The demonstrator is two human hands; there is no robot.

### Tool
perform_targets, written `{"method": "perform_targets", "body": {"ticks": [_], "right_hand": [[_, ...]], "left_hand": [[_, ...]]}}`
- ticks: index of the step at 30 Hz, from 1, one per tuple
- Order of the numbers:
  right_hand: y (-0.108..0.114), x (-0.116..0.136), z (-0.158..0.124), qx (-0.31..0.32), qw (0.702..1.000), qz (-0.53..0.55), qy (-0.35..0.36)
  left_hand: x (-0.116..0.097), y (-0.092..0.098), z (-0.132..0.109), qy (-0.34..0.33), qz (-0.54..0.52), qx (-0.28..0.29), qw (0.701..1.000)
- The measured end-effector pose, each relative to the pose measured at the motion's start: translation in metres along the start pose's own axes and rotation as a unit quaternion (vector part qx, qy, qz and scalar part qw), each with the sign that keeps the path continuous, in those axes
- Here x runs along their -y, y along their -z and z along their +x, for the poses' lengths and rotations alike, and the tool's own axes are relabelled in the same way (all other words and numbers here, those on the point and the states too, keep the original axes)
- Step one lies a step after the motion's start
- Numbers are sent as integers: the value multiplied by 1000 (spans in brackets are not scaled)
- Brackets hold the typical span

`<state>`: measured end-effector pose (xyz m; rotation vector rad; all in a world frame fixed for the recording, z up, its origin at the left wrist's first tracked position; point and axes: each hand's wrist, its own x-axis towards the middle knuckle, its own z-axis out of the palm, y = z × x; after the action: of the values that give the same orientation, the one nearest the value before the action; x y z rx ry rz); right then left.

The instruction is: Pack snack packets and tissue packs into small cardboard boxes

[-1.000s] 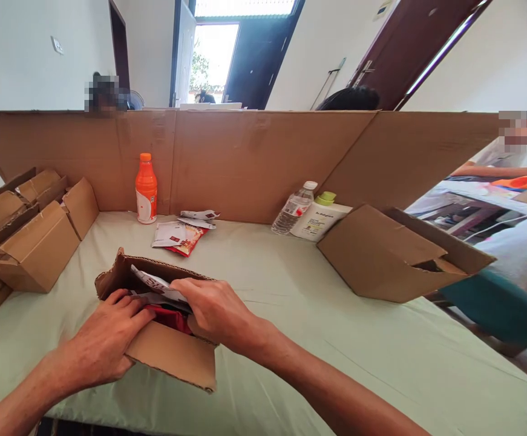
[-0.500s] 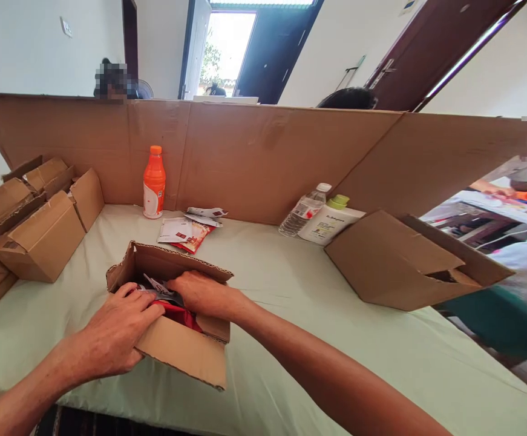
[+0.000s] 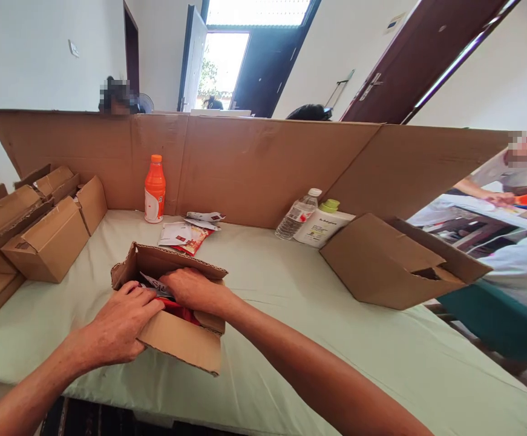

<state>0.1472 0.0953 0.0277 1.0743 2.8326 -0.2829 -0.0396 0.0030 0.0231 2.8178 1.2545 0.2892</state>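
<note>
An open cardboard box point(image 3: 179, 346) sits at the front of the cloth-covered table, its near flap folded outward. My left hand point(image 3: 120, 321) grips the box's near left edge, fingers bent over the rim. Inside the box is my right hand point(image 3: 190, 289), back of the hand up; its fingers are hidden, so what they hold cannot be made out. A red package point(image 3: 179, 310) lies in the box below both hands. Beside the right fingers stands a whitish printed packet point(image 3: 154, 283). Just behind the box, several flat packets point(image 3: 176, 234) lie on the cloth.
An orange bottle point(image 3: 155, 191) stands at the back. A clear bottle point(image 3: 297, 215) and a white bottle with green cap point(image 3: 324, 224) lean near a tilted cardboard box point(image 3: 376, 260). More boxes point(image 3: 48, 242) line the left. A cardboard screen point(image 3: 254, 169) runs behind; people are beyond it.
My right hand has shifted slightly left inside the box, and the whitish packet there shows more of its printed side. My left hand stays on the rim. The camera view has tilted up a little.
</note>
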Motion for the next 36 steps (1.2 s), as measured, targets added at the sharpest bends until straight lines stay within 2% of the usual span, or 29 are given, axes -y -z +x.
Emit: {"method": "perform_targets", "body": {"ticks": [4,7,10,14,17,20,22,25,31,33,36], "right_hand": [[3,-2,1,9,1000,16,12],[0,-6,-14,-27,998,49,18],[-14,-16,-37,-143,983,111,31],[-38,-30,-60,-319,937,129,55],[-46,-32,-74,-410,902,125,46],[-48,-29,-86,-475,873,112,18],[-52,-27,-92,-485,868,104,2],[-61,-26,-97,-454,885,103,-5],[-68,-28,-102,-373,916,146,-10],[-67,-28,-103,-367,916,161,3],[-67,-27,-103,-391,901,184,19]], "left_hand": [[-1,-1,-1,20,17,19,999],[-3,-1,-7,31,34,9,999],[-3,0,-15,35,25,-27,999],[-2,2,-22,30,7,-57,998],[1,4,-21,30,12,-79,996],[3,8,-19,26,27,-106,994],[4,11,-17,23,38,-124,991],[3,15,-15,17,40,-128,991],[-1,15,-14,28,17,-86,996],[-1,14,-15,27,14,-79,996],[-1,10,-19,31,28,-93,995]]}}
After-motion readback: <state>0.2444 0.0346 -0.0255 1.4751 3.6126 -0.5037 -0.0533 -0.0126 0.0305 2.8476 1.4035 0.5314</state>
